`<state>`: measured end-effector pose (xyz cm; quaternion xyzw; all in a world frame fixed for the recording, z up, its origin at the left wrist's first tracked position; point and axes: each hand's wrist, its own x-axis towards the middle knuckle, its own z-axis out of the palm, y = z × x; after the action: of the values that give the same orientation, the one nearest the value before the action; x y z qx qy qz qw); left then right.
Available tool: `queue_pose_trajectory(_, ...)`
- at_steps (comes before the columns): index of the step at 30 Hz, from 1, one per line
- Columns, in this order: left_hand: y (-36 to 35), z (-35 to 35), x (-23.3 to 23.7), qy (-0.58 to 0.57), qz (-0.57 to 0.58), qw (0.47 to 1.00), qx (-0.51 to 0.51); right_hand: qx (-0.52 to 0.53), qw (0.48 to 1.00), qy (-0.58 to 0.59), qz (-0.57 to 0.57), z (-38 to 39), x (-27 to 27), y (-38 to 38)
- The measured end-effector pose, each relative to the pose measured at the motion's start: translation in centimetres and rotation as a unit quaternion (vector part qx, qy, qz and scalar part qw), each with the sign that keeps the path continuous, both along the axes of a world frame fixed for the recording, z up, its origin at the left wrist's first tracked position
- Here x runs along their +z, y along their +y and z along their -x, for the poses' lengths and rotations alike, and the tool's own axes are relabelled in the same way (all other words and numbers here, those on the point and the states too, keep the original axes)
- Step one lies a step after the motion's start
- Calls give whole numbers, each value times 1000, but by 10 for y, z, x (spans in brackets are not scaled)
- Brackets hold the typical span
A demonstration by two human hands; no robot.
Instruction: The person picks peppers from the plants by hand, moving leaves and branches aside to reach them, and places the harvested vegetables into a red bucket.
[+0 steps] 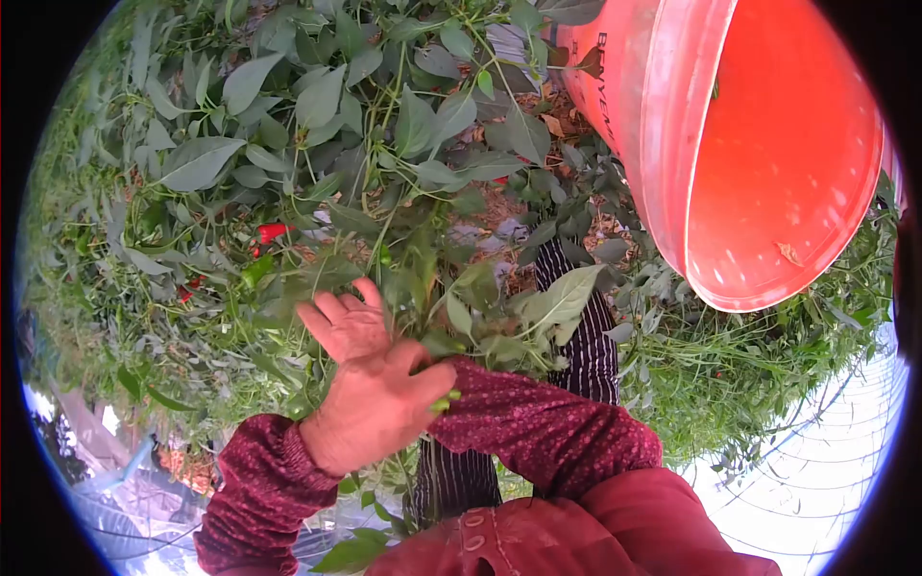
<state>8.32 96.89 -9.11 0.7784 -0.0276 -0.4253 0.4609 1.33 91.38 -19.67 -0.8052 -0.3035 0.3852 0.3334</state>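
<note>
My left hand (375, 408) comes up from the lower left in a dark red patterned sleeve. Its fingers are curled, and a small bright green tip, apparently of a green pepper (442, 402), pokes out of them. My right hand (348, 324) reaches across from the right and passes beneath the left one. Its fingers are spread among the leaves of a pepper plant (413, 278), with no object visible in them; the palm is partly covered by my left hand. A red pepper (273, 232) hangs in the foliage beyond my right hand.
A large red bucket (663, 154) tilts at the upper right, its mouth toward me; a dry leaf (789, 253) sticks inside. Dense pepper plants (192, 163) surround my striped trouser legs (586, 355). Pale plastic sheeting (807, 461) lies at the lower right.
</note>
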Motion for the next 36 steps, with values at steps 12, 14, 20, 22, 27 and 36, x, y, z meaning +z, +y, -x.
queue_pose_trajectory(12,3,-5,41,145,60,972,174,32,992,94,-74,-32,9,-15)
queue_pose_trajectory(14,15,-5,36,174,57,962,202,5,993,79,-85,-21,6,-13)
queue_pose_trajectory(20,-10,-123,9,50,247,899,358,34,961,243,-126,-25,10,-14)
queue_pose_trajectory(22,-59,-168,11,-50,253,895,365,29,952,274,-134,-21,5,-16)
queue_pose_trajectory(27,-85,-175,-1,-226,213,867,391,15,953,271,-133,-11,1,-12)
queue_pose_trajectory(36,-47,-9,-125,-112,-160,979,-49,-1,947,286,-144,-5,4,-16)
